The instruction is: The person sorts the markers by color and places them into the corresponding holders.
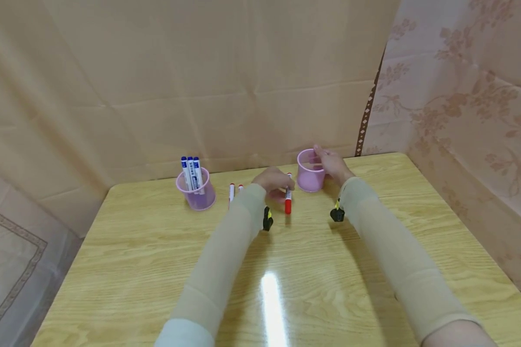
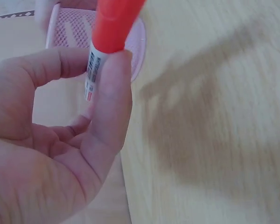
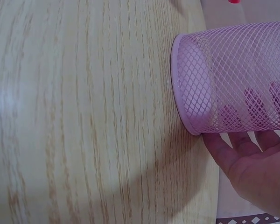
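My left hand pinches a red-capped whiteboard marker between thumb and fingers, raised off the tabletop with the cap toward me. In the left wrist view the red cap sticks out beyond the fingertips, and a barcode shows on the white barrel. Just to the right, a pink mesh pen cup stands upright near the table's back edge. My right hand holds this cup from its right side. The right wrist view shows fingers along the mesh wall; the thumb is out of that view.
A second pink mesh pen cup at the back left holds several blue-capped markers. Between it and my left arm, two markers with red ends lie on the wooden table, partly hidden by the sleeve. Curtains hang behind the table.
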